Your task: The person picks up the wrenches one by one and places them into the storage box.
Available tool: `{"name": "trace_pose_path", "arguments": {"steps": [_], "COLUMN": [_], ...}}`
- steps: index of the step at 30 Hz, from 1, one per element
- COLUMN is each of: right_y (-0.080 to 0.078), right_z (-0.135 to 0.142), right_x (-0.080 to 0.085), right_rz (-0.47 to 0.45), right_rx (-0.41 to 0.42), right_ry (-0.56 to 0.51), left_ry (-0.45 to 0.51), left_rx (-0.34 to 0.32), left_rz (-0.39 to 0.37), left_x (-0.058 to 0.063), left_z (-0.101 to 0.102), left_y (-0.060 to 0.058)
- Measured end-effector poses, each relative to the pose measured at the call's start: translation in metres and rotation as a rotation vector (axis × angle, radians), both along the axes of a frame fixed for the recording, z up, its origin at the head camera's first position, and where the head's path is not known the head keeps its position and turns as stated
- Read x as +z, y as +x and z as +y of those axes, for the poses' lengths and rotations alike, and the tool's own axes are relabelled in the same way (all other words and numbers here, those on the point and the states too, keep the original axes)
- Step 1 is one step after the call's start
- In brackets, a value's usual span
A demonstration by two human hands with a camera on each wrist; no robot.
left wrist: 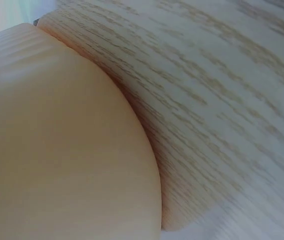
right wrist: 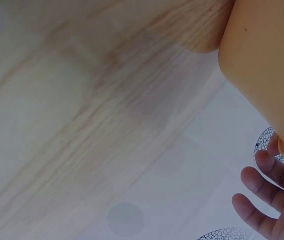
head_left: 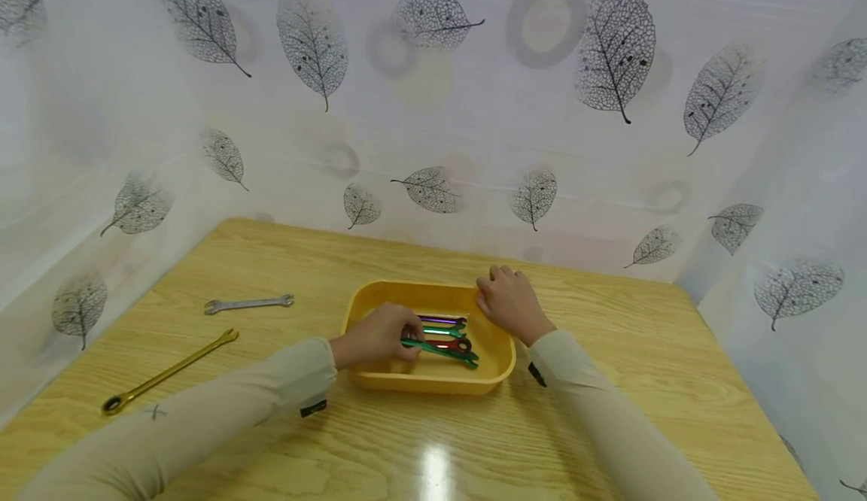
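Note:
A yellow plastic bin (head_left: 433, 387) sits on the table, with several combination wrenches inside. My left hand (head_left: 381, 333) reaches over its left side and pinches a green wrench (head_left: 469, 362) by one end. Beneath or beside that lie a red ratchet wrench (head_left: 463, 344), another green wrench (head_left: 447, 331) and a purple wrench (head_left: 443, 321). At the far right corner my right hand (head_left: 509, 299) grips the bin's rim. The right wrist view shows its fingers (right wrist: 261, 180) outside the bin wall (right wrist: 266, 65); the thumb is hidden. Only the bin's outer wall (left wrist: 72, 140) fills the left wrist view.
Left of the bin, a silver open-end wrench (head_left: 249, 305) and a long gold ratchet wrench (head_left: 169, 371) lie on the wooden table (head_left: 609, 365). A white leaf-patterned curtain (head_left: 433, 110) hangs behind and along both sides.

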State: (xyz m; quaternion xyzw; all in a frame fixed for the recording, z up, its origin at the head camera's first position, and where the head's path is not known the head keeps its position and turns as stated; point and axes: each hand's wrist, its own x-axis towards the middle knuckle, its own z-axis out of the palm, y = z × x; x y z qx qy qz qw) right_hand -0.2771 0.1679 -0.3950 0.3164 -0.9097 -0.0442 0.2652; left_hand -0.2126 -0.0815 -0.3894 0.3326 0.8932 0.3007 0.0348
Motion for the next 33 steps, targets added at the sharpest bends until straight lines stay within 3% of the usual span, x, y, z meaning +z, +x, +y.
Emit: {"name": "trace_pose_path", "arguments": {"steps": [11, 15, 22, 33], "right_y": [0.0, 0.0, -0.001, -0.002], "right_z": [0.001, 0.001, 0.001, 0.001], "right_x": [-0.001, -0.001, -0.002, -0.003], "right_rz": [0.087, 0.045, 0.054, 0.039], "right_rx": [0.085, 0.057, 0.013, 0.007], "right_ry": [-0.063, -0.042, 0.001, 0.001], "left_ry": [-0.117, -0.156, -0.224, -0.367], "left_rx": [-0.027, -0.056, -0.131, -0.15], "left_rz": [0.029, 0.027, -0.008, -0.078], "left_x": [0.007, 0.011, 0.023, 0.029], "left_z": [0.0, 0.0, 0.004, 0.017], "left_y": [-0.005, -0.007, -0.009, -0.015]}}
